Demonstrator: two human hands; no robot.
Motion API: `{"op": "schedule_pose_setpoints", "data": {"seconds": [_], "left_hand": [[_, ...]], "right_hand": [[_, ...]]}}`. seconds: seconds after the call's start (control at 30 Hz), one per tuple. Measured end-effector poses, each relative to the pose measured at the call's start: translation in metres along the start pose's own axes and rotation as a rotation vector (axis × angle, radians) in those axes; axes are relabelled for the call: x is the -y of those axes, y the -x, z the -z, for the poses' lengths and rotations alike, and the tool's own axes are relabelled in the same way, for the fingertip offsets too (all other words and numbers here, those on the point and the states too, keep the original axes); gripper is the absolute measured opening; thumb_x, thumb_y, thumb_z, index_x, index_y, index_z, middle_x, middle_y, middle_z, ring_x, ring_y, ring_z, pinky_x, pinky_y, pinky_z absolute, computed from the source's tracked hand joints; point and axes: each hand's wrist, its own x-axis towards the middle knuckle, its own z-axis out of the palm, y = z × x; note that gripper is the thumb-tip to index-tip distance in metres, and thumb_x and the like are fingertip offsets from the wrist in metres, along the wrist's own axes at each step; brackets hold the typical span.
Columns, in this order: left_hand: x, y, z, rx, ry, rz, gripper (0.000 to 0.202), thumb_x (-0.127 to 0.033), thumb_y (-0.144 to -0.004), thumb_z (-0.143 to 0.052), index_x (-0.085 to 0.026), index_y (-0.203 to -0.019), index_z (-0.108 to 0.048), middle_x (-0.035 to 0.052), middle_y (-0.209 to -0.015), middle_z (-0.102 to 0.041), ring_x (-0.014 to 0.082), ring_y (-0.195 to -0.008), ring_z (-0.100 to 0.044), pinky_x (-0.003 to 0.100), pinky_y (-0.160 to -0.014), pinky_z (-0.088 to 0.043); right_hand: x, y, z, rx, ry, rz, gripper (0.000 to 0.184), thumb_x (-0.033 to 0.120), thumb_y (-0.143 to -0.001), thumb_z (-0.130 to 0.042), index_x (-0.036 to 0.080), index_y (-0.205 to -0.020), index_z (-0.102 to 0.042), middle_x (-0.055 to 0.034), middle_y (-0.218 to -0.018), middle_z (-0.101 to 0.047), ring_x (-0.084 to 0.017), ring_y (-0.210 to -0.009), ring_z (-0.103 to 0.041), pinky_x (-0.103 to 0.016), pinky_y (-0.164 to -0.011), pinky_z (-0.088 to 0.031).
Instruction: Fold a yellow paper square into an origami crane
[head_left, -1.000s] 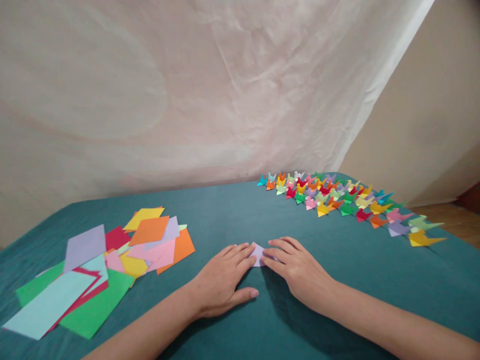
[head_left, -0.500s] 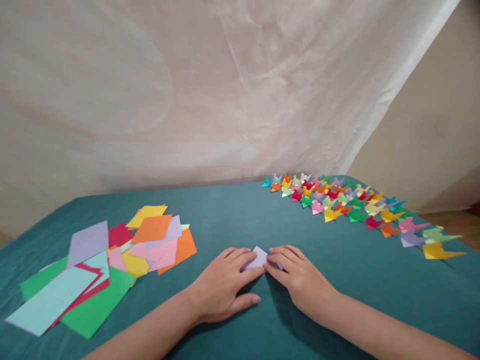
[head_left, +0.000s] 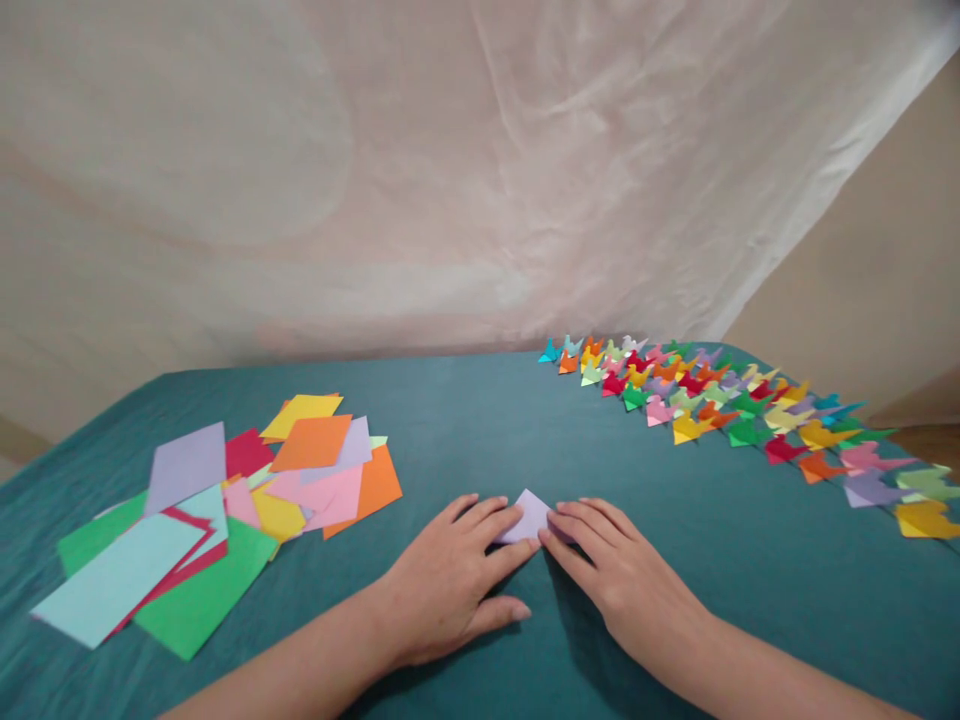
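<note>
A small folded lilac paper [head_left: 530, 514] lies on the teal tablecloth [head_left: 480, 420] in front of me. My left hand [head_left: 450, 580] lies flat with its fingers stretched out, the fingertips pressing on the paper's left part. My right hand [head_left: 626, 580] lies flat too, its fingertips pressing the paper's right part. The two hands almost touch at the fingertips over the paper.
A loose heap of coloured paper sheets [head_left: 217, 510] lies at the left. Rows of several small folded paper birds [head_left: 735, 405] run along the right side towards the table's edge. A pale cloth backdrop [head_left: 420, 170] hangs behind.
The view has drifted a little, so everything sits slightly further right in the picture. Both hands stay flat on the lilac paper, with only small shifts of the fingertips.
</note>
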Motion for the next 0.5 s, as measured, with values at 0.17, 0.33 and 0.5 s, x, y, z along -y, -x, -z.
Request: {"op": "schedule_pose_setpoints", "data": {"seconds": [0.17,0.33,0.5], "left_hand": [[-0.002,0.003,0.004,0.007,-0.026,0.02,0.047,-0.052,-0.091,-0.038,-0.024,-0.127,-0.05,0.0084,-0.136,-0.047,0.0279,-0.129,-0.037,0.046,-0.104,-0.029],[-0.008,0.003,0.009,-0.012,-0.095,0.037,0.04,-0.046,-0.092,-0.042,-0.019,-0.116,-0.058,0.0088,-0.131,-0.052,0.0271,-0.13,-0.035,0.046,-0.106,-0.028],[-0.015,0.003,0.01,-0.08,-0.152,0.052,0.037,-0.041,-0.092,-0.042,-0.015,-0.11,-0.062,0.0101,-0.125,-0.057,0.026,-0.13,-0.036,0.044,-0.108,-0.028]], "right_hand": [[0.0,-0.001,0.002,0.002,-0.013,-0.003,0.03,0.012,-0.088,-0.045,0.014,-0.113,-0.061,-0.0114,-0.11,-0.063,-0.025,-0.109,-0.052,-0.045,-0.097,-0.04],[-0.001,-0.001,0.0,0.022,0.004,0.008,0.029,0.013,-0.088,-0.046,0.015,-0.113,-0.061,-0.0114,-0.111,-0.062,-0.025,-0.109,-0.052,-0.046,-0.098,-0.039],[-0.003,0.001,-0.001,0.009,0.027,0.039,0.029,0.014,-0.087,-0.048,0.016,-0.113,-0.06,-0.0118,-0.112,-0.062,-0.024,-0.109,-0.052,-0.046,-0.098,-0.039]]}}
